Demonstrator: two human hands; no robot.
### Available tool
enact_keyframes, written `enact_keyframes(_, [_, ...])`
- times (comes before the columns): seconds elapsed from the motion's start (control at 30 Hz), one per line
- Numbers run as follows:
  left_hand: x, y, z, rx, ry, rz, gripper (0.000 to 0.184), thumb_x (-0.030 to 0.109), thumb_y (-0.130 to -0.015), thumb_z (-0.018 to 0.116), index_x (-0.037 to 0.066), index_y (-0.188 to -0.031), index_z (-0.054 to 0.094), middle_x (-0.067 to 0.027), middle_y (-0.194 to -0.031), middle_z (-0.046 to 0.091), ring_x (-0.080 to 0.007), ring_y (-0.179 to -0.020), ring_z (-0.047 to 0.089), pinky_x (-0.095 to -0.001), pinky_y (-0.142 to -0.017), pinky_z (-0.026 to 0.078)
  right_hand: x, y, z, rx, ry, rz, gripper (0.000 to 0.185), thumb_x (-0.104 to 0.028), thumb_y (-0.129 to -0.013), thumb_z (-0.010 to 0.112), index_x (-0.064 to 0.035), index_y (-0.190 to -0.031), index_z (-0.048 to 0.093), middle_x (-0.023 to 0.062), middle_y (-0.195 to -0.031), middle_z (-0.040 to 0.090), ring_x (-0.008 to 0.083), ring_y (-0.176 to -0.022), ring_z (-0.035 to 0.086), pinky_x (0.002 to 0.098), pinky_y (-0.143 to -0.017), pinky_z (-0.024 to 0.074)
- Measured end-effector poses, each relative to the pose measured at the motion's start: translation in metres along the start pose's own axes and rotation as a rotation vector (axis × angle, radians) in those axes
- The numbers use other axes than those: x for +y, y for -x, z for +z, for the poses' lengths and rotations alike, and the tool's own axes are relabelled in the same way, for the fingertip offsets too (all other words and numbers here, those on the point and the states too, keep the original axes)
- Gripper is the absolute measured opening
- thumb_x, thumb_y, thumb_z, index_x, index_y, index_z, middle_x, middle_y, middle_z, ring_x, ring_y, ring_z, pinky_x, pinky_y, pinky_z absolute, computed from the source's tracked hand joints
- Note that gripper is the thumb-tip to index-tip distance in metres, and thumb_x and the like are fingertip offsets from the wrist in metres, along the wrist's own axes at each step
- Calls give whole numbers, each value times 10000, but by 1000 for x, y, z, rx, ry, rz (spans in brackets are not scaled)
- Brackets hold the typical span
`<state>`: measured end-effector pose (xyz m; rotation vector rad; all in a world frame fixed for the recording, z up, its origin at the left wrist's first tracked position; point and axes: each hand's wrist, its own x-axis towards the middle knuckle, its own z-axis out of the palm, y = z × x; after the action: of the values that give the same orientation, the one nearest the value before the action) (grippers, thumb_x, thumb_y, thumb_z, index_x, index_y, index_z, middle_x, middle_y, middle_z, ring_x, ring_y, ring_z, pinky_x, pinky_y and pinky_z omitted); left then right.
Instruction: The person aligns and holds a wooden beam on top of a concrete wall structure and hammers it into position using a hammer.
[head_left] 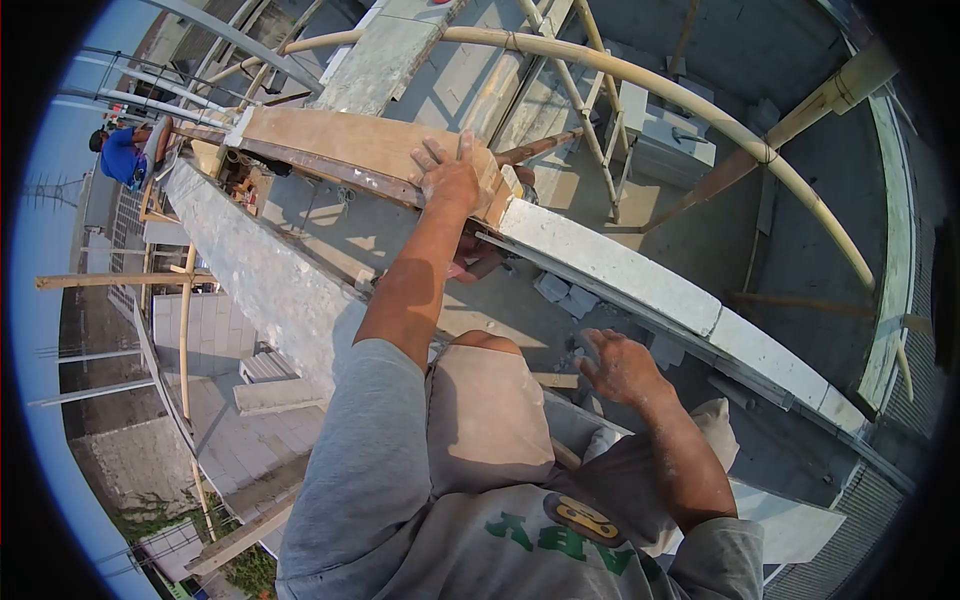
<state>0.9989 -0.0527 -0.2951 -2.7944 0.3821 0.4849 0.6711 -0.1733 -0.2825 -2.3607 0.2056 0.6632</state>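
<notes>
Resting the left hand (448,180) at 12 o'clock, palm down and fingers spread, on the nearer end of a light-brown plywood board (335,133), without clasping it. Carrying the right hand (622,368) at 4 o'clock, released, fingers apart and loosely bent, short of a row of white blocks (620,260). Spanning with the board from 12 toward 10 o'clock, along a darker timber edge (340,174). Lining up the blocks just beyond the board's nearer end, on toward 4 o'clock; hard to tell there whether touching. Wearing a grey shirt (450,550) with green lettering, at 6 o'clock. Visible at 9 o'clock: a rough, pale wall top (250,280). Overhead from 12 to 3 o'clock: a bowed bamboo pole (640,76). Well apart, at 10 o'clock: a person in blue (122,155).
</notes>
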Motion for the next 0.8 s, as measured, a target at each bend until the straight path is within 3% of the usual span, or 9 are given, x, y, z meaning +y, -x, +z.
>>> enact_keyframes(0.8, [0,0,0,-6,-3,2,1159,524,-737,776,314,-1568,-4,-304,-1586,50,-536,-1440,118,-686,-1054,314,5,-1,5,29,-15,-18,489,-330,-918,603,1,-1270,527,235,-1154,623,395,-1080,617,463,-910,510])
